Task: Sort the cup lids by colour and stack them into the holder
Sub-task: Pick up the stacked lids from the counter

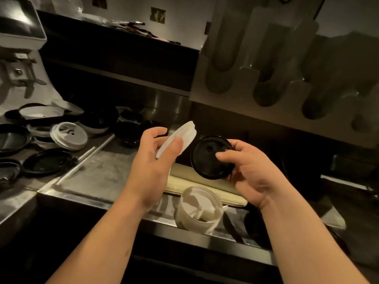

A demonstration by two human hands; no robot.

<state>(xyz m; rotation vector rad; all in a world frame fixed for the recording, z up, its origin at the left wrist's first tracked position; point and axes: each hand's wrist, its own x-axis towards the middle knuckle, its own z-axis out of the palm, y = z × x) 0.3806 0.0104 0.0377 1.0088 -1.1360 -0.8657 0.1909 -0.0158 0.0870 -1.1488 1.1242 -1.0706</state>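
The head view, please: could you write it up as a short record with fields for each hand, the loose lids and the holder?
left hand: grips a white lid, tilted on edge
right hand: holds a black lid between thumb and fingers
loose lids: black and white mixed in a pile on the steel counter, to the left
holder: white with long slots, upper right; too dim to tell the contents
also: clear tub at the counter's near edge
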